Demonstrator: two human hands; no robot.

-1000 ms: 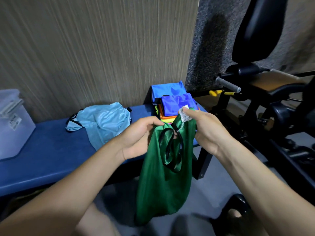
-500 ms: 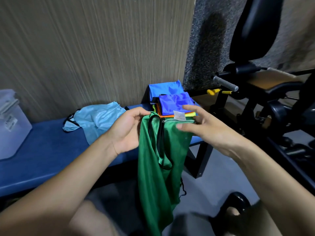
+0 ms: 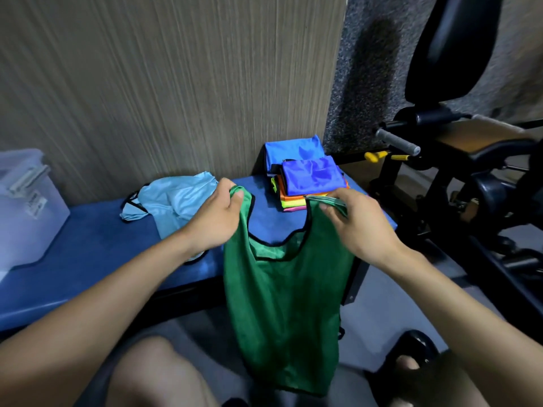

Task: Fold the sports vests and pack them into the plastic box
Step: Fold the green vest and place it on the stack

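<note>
The green vest (image 3: 282,304) hangs spread in front of the blue bench (image 3: 88,259), our left hand (image 3: 216,221) pinching one shoulder strap and our right hand (image 3: 355,224) pinching the other. We judge this the start of folding it; next we must lay it flat on the bench, between the crumpled light-blue vest (image 3: 176,204) and the folded stack (image 3: 308,183). The plastic box (image 3: 26,207) waits at the far left.

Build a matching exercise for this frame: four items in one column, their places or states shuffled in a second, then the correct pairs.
Items
1. green vest
2. light blue vest
3. stack of folded vests
4. plastic box

States
A. crumpled on the bench
B. at the bench's far left end
C. held up by both shoulder straps
D. piled neatly near the wall

Pairs: 1-C, 2-A, 3-D, 4-B. The left hand and right hand each grip a strap.
</note>
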